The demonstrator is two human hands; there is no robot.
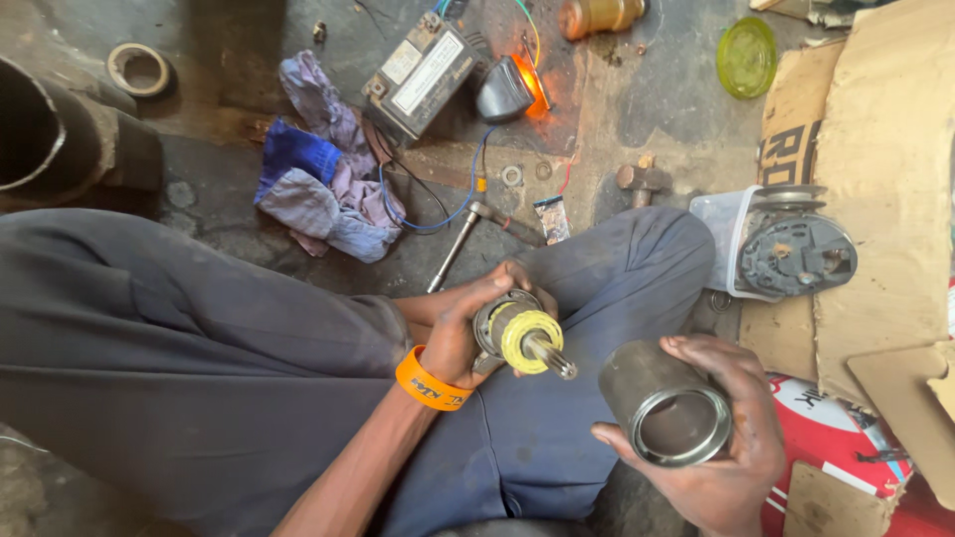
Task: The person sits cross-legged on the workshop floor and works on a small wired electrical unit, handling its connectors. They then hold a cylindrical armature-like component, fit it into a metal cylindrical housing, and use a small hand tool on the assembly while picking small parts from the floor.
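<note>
A stained, oily concrete floor (637,109) carries everything here, and the person sits on it with legs in dark trousers folded across the lower half of the view. Over the lap, the left hand (468,323) is clenched around a motor rotor (522,336) with a yellow-wrapped core, its splined shaft pointing toward the right hand; an orange wristband (430,383) circles that wrist. Just beside it but apart, the right hand (731,438) grips a hollow steel cylinder housing (665,403), open end facing up at the camera. Beyond the knees on the floor lie a socket wrench (456,244), a hammer (642,179) and a bundle of blue and grey rags (318,174). Toward the floor's far edge sit a small black battery (423,75) with coloured wires and a glowing lamp (512,88). By the right edge, a grey end cover (796,249) rests on cardboard (885,149).
</note>
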